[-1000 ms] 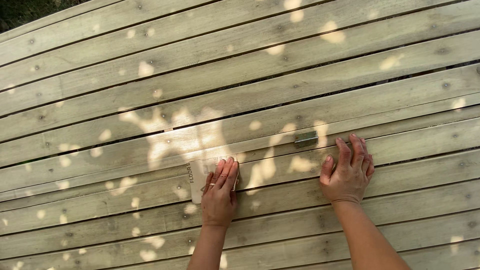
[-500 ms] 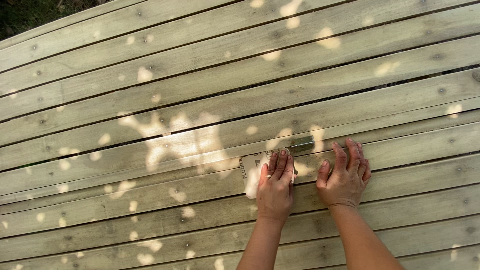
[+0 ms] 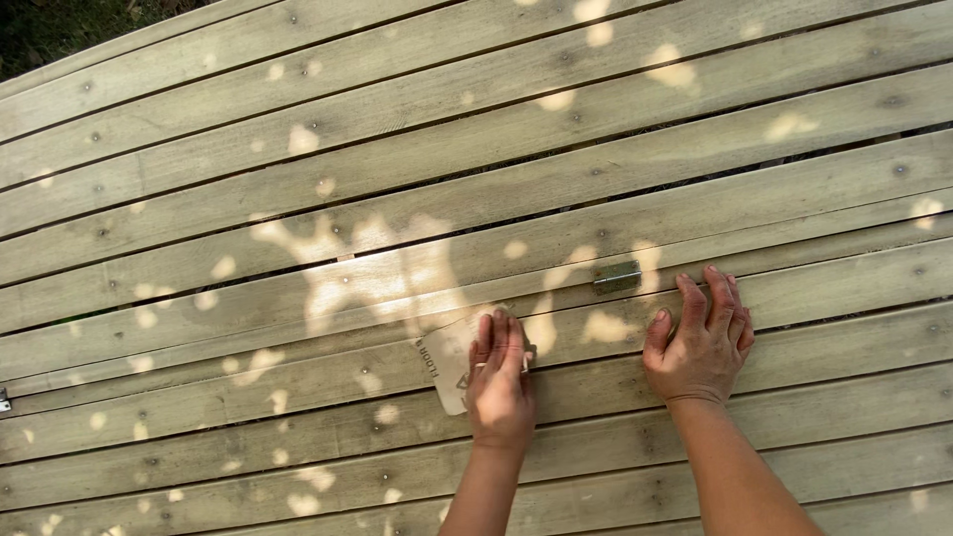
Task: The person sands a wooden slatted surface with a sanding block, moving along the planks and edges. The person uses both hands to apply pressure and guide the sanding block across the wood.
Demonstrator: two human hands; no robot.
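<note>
My left hand presses flat on a pale sheet of sandpaper that lies on a weathered wooden plank of a slatted surface. The sheet's left part sticks out from under my fingers. My right hand rests flat on the same plank further right, fingers spread, holding nothing. A small grey metal hinge sits on the boards just above and left of my right hand.
Long wooden boards with narrow gaps and screw heads fill the view, dappled with sunlight. A metal bracket shows at the far left edge. Dark greenery lies beyond the top left corner.
My left hand slid the sandpaper right along the plank, close to my right hand, and has now come partway back to the left. My right hand stayed put.
</note>
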